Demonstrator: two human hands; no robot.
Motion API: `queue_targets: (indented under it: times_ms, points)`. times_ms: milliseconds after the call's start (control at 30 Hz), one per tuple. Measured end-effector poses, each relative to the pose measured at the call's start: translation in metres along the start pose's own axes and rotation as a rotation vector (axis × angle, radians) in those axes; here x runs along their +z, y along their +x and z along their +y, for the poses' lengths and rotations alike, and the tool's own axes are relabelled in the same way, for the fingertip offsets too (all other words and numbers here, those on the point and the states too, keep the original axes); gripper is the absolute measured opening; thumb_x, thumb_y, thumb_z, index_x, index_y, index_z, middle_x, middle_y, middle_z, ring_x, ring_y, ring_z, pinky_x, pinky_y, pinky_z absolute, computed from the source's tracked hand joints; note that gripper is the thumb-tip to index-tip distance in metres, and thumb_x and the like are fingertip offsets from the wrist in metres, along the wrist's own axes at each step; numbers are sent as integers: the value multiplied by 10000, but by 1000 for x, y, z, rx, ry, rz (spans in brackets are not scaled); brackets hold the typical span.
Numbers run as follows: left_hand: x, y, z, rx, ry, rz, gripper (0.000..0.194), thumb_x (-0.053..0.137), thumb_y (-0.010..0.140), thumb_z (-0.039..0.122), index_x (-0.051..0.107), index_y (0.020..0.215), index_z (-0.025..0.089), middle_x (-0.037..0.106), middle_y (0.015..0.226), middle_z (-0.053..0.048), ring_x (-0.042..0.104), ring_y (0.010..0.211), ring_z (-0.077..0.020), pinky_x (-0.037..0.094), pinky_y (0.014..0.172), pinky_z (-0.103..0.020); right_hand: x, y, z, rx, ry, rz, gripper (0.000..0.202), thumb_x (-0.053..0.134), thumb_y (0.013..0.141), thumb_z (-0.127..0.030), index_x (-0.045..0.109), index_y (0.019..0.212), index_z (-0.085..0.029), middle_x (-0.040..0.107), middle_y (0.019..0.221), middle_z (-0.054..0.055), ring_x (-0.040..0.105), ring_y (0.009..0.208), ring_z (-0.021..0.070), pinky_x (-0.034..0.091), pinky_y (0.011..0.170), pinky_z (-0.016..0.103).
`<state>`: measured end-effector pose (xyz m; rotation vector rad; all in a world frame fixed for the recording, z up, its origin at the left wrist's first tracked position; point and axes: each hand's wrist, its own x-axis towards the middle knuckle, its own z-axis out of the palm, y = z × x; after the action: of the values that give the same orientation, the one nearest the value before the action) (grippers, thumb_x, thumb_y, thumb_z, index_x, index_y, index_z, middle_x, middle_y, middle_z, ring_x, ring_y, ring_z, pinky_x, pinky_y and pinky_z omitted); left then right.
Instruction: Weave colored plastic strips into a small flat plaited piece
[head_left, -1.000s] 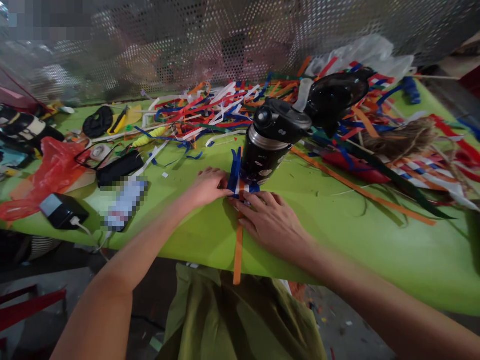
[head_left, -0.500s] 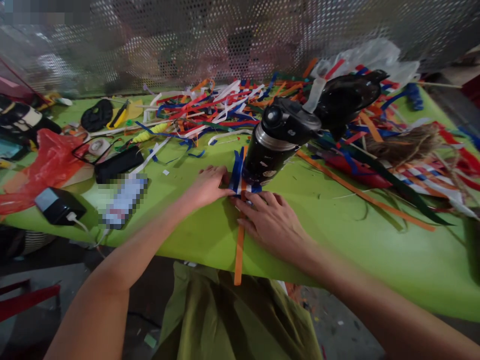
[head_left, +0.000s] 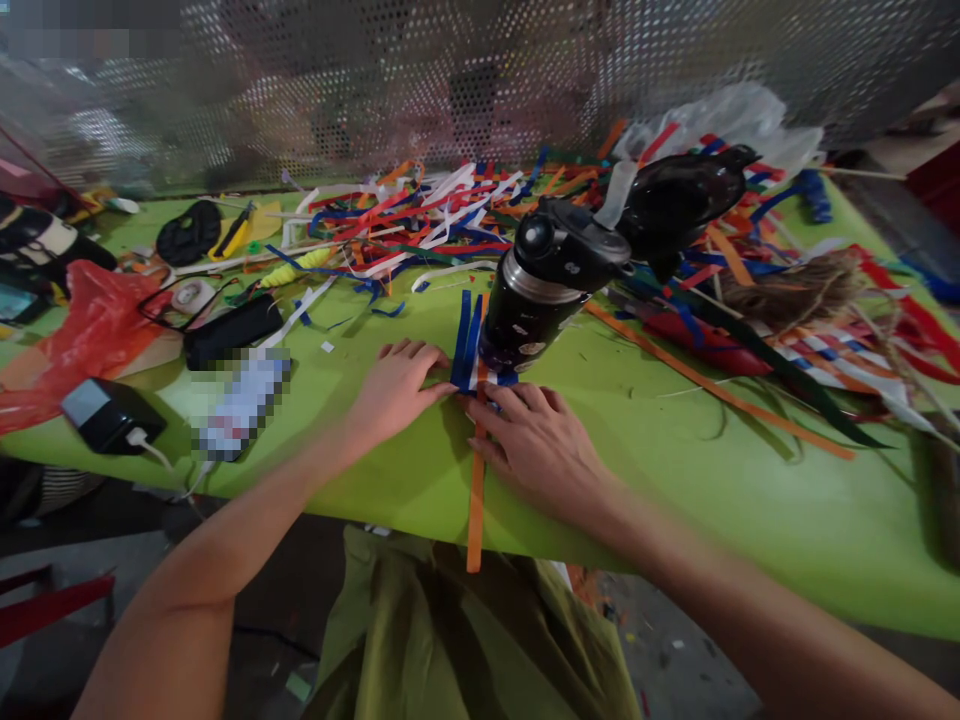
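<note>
A small weave of blue, white and orange strips [head_left: 466, 372] lies on the green tabletop between my hands. A long orange strip [head_left: 475, 510] runs from it towards me, past the table's front edge. My left hand [head_left: 401, 385] rests open to the left of the weave, its thumb tip touching the weave's near left edge. Over the near right part lies my right hand [head_left: 536, 445], fingers stretched out and pressed down, hiding some of the strips. A black bottle [head_left: 536, 300] with a flip lid stands right at the far side, covering part of the weave.
Loose coloured strips [head_left: 420, 215] heap along the back. A black shiny object [head_left: 675, 205] sits behind the bottle. Glasses [head_left: 184, 305], a black case [head_left: 232, 330], a phone [head_left: 246, 405], a charger block [head_left: 112, 415] and a red plastic bag [head_left: 97, 320] lie left. Another woven piece [head_left: 836, 350] is at right.
My left hand has slid slightly left, its fingers a little farther from the blue strips. My right hand stays on the weave. The whole view has shifted slightly.
</note>
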<state>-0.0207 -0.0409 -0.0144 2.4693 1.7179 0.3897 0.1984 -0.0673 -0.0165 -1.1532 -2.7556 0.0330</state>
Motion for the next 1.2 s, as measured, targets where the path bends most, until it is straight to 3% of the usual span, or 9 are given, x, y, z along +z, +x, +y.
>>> queue_targets:
  times_ms: [100,233,367,533,833,1033,1200]
  points:
    - [-7,-17,0,86,22,28,149,551,999,272,645,1085,194,718,1098,-58,630,1044,-225,456,888,-366,1,0,0,-2,11,6,366,531,992,-364,622,1326,-244,649,1265,82,517,1052,265,352,851,397]
    - [-12,-35,2,245,120,-25,321,435,1021,152,610,1288,179,676,1303,-69,588,1190,-205,439,984,-359,2,0,0,3,20,16,382,545,985,-362,613,1342,-245,645,1286,82,520,1068,267,365,866,403]
    - [-9,-42,2,302,247,-77,420,379,1020,113,542,1404,159,565,1475,-71,497,1334,-219,414,1045,-392,2,0,0,3,27,12,391,517,999,-380,605,1357,-249,657,1265,83,526,1061,268,364,870,408]
    - [-4,-42,-2,344,318,-92,437,377,1016,121,528,1426,126,500,1534,-86,477,1353,-234,403,1071,-403,2,-1,1,6,34,19,391,508,1001,-354,601,1364,-244,653,1288,81,523,1078,269,356,875,405]
    - [-3,-35,0,428,395,-76,427,401,998,132,547,1399,127,512,1525,-77,449,1390,-246,384,1094,-449,4,-2,2,-4,27,31,381,481,1010,-355,609,1349,-240,648,1299,88,518,1078,270,349,884,403]
    - [-2,-30,4,461,375,-95,417,405,973,98,580,1351,117,532,1499,-125,489,1368,-242,402,1085,-437,3,-2,3,-9,27,11,403,509,999,-373,598,1367,-236,639,1321,82,515,1078,273,368,877,410]
    - [1,-30,2,419,296,-128,401,408,992,163,584,1350,129,538,1494,-123,540,1321,-246,400,1078,-427,0,-2,5,-6,68,-2,408,495,1001,-372,601,1375,-247,648,1313,97,541,1084,281,416,885,429]
